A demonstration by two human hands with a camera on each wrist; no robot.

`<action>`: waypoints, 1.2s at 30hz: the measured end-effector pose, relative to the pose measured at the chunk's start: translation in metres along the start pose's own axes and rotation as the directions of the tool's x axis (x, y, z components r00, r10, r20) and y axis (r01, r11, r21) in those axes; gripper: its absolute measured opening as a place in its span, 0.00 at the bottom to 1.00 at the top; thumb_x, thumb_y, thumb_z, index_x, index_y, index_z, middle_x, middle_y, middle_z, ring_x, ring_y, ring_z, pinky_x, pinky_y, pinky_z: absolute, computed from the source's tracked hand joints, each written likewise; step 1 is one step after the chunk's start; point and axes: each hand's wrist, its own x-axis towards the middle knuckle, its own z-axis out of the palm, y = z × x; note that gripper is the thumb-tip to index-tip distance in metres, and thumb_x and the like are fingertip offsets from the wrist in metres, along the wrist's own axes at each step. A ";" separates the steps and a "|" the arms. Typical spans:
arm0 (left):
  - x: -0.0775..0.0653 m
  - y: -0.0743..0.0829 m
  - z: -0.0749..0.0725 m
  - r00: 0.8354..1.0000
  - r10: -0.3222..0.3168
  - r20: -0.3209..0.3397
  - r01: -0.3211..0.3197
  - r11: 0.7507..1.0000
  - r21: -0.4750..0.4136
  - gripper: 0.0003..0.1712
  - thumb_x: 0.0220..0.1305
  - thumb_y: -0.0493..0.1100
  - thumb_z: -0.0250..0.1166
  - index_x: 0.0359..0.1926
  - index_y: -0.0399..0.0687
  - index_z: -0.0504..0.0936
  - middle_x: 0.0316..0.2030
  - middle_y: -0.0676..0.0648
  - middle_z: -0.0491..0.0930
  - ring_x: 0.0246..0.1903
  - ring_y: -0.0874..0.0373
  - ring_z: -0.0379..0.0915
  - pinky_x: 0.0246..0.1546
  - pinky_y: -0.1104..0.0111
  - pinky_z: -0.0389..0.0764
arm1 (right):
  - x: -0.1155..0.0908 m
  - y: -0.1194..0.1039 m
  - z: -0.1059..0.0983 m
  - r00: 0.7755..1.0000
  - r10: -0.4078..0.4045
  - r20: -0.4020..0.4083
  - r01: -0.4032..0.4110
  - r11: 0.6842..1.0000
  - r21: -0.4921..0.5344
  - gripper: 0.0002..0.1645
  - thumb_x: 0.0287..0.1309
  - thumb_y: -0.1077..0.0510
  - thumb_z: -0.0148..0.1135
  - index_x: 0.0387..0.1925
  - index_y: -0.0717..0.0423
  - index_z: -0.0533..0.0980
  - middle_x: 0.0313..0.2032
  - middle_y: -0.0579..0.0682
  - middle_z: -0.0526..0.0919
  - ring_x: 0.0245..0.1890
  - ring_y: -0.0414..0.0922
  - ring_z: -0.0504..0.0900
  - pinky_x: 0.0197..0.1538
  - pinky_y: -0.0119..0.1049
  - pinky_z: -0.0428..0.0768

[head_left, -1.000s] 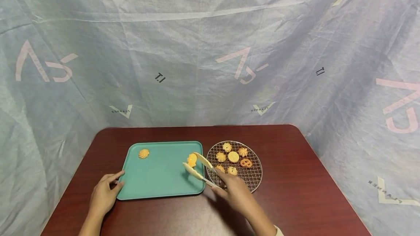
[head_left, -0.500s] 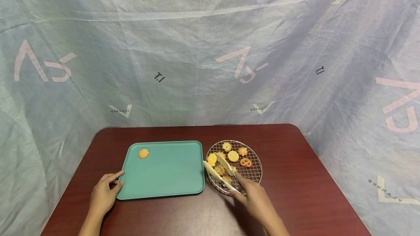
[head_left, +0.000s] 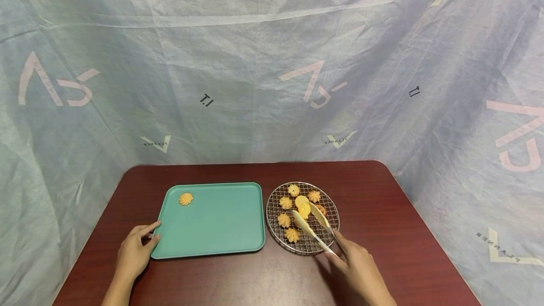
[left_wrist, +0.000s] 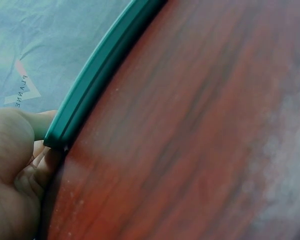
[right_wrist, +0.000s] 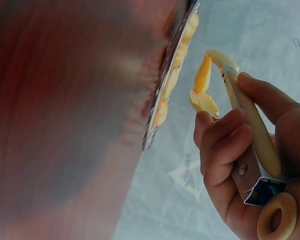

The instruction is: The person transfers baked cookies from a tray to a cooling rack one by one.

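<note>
My right hand (head_left: 359, 266) grips a pair of pale-tipped tongs (head_left: 311, 233). In the right wrist view, the thumb lies along one arm of the tongs (right_wrist: 252, 120) and the fingers curl round the other. Between the tips is a yellow cookie (head_left: 304, 209), seen edge-on in that view, raised off the round wire rack (head_left: 275, 236). On the left, my left hand (head_left: 135, 251) holds the left edge of the green tray (head_left: 208, 244); the left wrist view shows its fingers about the tray's corner. One swirled cookie (head_left: 185, 199) lies at the tray's back left.
Several cookies, among them a flower-shaped cookie (head_left: 292, 235), lie on the rack; the tongs partly cover a pretzel (head_left: 320, 210). Tray and rack stand close together on the dark red table (head_left: 408, 249). A grey printed curtain (head_left: 255, 84) closes off the back and sides.
My right hand has carried the tongs and the yellow cookie rightward, from above the tray's right side to over the middle of the rack. The left hand and tray stay put.
</note>
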 end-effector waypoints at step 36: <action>0.002 0.001 -0.002 0.998 -0.041 0.045 0.041 0.999 -0.007 0.26 0.71 0.41 0.67 0.68 0.42 0.79 0.56 0.36 0.76 0.46 0.46 0.76 0.35 0.61 0.69 | -0.016 0.025 -0.019 0.993 0.054 0.103 -0.043 0.994 -0.104 0.39 0.62 0.46 0.73 0.67 0.65 0.75 0.49 0.65 0.86 0.47 0.63 0.86 0.43 0.60 0.82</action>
